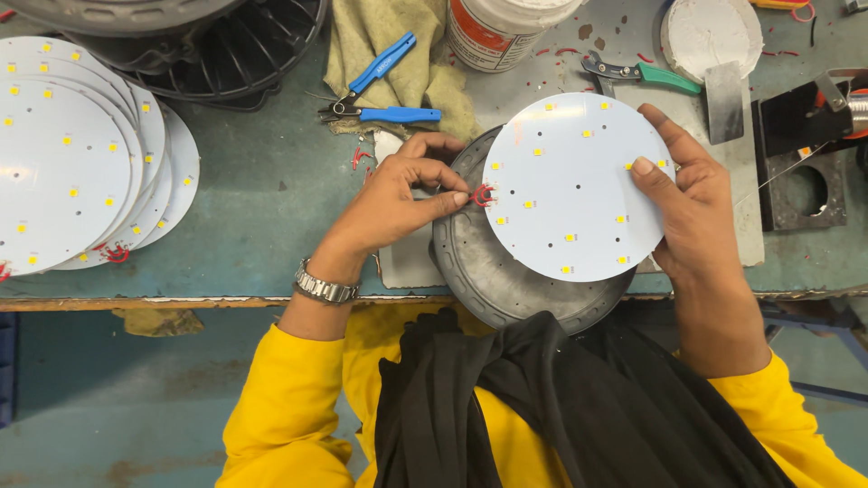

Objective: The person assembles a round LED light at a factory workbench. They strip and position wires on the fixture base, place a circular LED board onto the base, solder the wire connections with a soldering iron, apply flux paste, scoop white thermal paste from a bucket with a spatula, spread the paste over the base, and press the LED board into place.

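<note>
1. A worn green workbench fills the upper half of the view; its front edge runs from 9 to 3 o'clock.
2. A stack of white round boards dotted with small yellow chips is seen at 9 o'clock, with a black ribbed housing just above it at 11 o'clock.
3. A grey round metal base lies at the centre, overhanging the bench edge.
4. A white round board is held tilted over the base, slightly toward 1 o'clock.
5. The right hand is clasped on the board's rim at 3 o'clock, thumb on its face.
6. The left hand is pinched on short red wires at the board's 9 o'clock edge.
7. A white tub stands at 12 o'clock beside a yellowish rag.
8. Blue-handled pliers lie on the rag; green-handled cutters lie at 1 o'clock.
</note>
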A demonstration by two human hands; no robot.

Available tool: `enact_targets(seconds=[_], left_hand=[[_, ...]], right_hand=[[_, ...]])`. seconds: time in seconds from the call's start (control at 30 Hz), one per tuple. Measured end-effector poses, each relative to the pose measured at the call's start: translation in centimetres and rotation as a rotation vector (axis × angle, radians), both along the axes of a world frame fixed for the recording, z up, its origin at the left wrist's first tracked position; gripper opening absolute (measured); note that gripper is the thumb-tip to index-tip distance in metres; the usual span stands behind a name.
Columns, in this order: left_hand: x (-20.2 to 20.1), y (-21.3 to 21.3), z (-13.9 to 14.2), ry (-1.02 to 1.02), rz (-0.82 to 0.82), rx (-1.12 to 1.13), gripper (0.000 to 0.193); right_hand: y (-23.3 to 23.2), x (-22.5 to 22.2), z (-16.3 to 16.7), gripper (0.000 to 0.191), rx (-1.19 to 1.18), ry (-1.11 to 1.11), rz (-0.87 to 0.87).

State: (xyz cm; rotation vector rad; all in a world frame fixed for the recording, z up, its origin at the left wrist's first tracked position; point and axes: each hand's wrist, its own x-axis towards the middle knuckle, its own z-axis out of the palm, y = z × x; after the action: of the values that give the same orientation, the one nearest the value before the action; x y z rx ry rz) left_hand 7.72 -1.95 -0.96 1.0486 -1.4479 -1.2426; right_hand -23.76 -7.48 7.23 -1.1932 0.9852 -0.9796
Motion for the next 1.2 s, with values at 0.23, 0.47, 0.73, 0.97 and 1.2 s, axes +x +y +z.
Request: enact_targets(seconds=[0.23,0.47,0.73,0.97,1.2], left_hand=[[-0.1,0.2,0.1,-0.021,0.010,-0.026,0.020],[-0.2,0.3,0.1,-0.015,0.012,-0.016,0.020],[-0.1,0.4,0.3,-0.002,0.005,0.000,0.019],[0.3,0.5,0.3,0.050,-0.022,-0.012,0.030],[0.1,1.2,-0.4,0.369,0.044,0.036,0.048]], right_hand=[[-0.1,0.6,0.0,0.061,0.010,0.034,-0.009],[-0.2,0.5,-0.5,0.062,-0.008,0.049,-0.004],[-0.2,0.6,-0.5,0.064,-0.035,0.074,-0.001],[0.0,0.8,-0.1,0.066,-0.043,0.081,-0.007],[0.2,1.0,0.1,0.069,-0.048,0.141,0.031]])
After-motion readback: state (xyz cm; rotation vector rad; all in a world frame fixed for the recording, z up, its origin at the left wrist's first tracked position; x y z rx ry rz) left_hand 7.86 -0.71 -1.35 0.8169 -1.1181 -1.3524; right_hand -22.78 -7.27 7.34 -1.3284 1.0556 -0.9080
